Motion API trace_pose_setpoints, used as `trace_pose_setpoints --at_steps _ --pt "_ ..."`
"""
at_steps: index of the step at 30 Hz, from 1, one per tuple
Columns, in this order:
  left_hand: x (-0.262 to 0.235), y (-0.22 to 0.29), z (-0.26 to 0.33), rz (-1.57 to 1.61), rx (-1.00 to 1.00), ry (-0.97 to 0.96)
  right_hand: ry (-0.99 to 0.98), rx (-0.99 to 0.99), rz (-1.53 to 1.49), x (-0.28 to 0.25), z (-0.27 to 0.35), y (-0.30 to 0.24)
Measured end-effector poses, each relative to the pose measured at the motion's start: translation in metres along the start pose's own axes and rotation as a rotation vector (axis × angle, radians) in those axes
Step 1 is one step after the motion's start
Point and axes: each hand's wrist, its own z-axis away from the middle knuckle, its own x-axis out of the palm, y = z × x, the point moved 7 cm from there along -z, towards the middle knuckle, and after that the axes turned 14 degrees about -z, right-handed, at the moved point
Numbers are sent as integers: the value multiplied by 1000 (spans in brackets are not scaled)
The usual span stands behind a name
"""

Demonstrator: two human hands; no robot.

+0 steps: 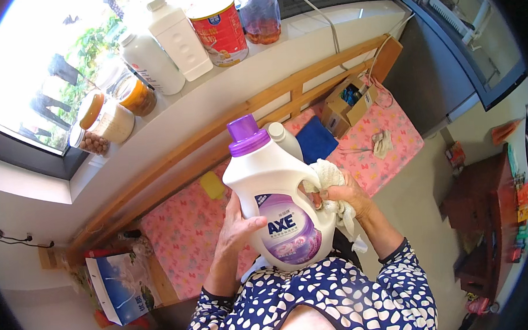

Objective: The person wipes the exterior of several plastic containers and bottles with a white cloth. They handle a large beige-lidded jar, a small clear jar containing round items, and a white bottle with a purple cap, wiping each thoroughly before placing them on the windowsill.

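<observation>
A large white laundry detergent bottle [276, 173] with a purple cap and purple label stands upright before my chest. My left hand [236, 228] is closed round its left side, with the thumb across the front by the label. At the bottle's handle, my right hand [352, 197] grips a crumpled white cloth [343, 216] and presses it against the plastic. Part of the cloth hangs down below my fingers. Just behind the bottle, a second white bottle [281, 137] shows its cap and shoulder; the rest is hidden.
A pink patterned mat [180, 230] covers the wooden bench, bearing a blue cloth [317, 139], a yellow cloth or sponge [212, 185], a cardboard box [333, 113] and pale gloves [382, 144]. Several jars and bottles line the windowsill [181, 103]. At right stands a dark red cabinet [475, 203].
</observation>
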Motion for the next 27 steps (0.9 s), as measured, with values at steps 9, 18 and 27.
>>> trace_pose_setpoints --at_steps 9,18,27 --pt "-8 -2 -6 90 -28 94 113 -97 239 28 18 -28" --pt "-16 -21 -19 384 203 -45 -121 -467 480 95 16 -63" --pt "-7 -36 -19 469 55 -126 -285 -488 581 125 -38 -65"
